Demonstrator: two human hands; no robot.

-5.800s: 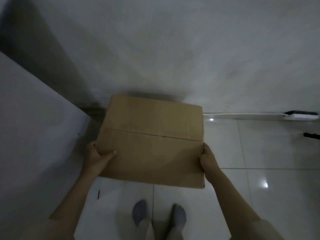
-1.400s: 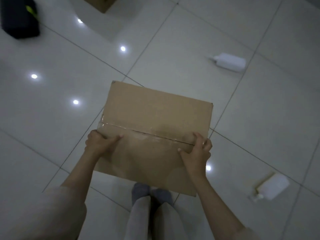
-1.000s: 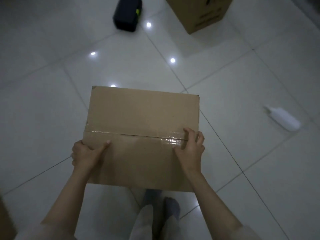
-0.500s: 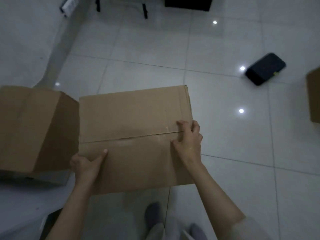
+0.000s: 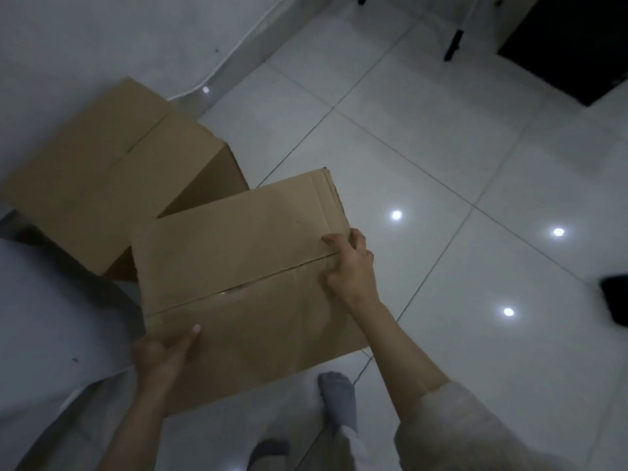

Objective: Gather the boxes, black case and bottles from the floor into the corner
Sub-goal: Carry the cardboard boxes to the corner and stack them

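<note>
While the tiled floor [image 5: 441, 164] fills most of the right of the frame, the wall [image 5: 102, 35] takes up the upper left, and the first cardboard box [image 5: 112, 178] sits at left centre, close in by that wall, which looks like the corner meant for gathering. Just below and right of it, in the middle of the frame, is the carried box [image 5: 238, 277], overlapping the first box's near edge in this view; I cannot tell whether the two touch. It is held level with its taped seam up, probably so it can go down flat beside the other one.

A black case [image 5: 615, 297] shows only partly at the right edge, well apart from both boxes and not yet brought over. No bottles show from this angle.

The right hand [image 5: 350, 266] is clamped on the carried box's right end, fingers curled over the top by the seam. The left hand [image 5: 163, 355] grips the lower left corner, thumb lying on top. So the box spans between the two hands, which sit well apart at diagonally opposite ends, a hold that likely keeps it from tipping
</note>
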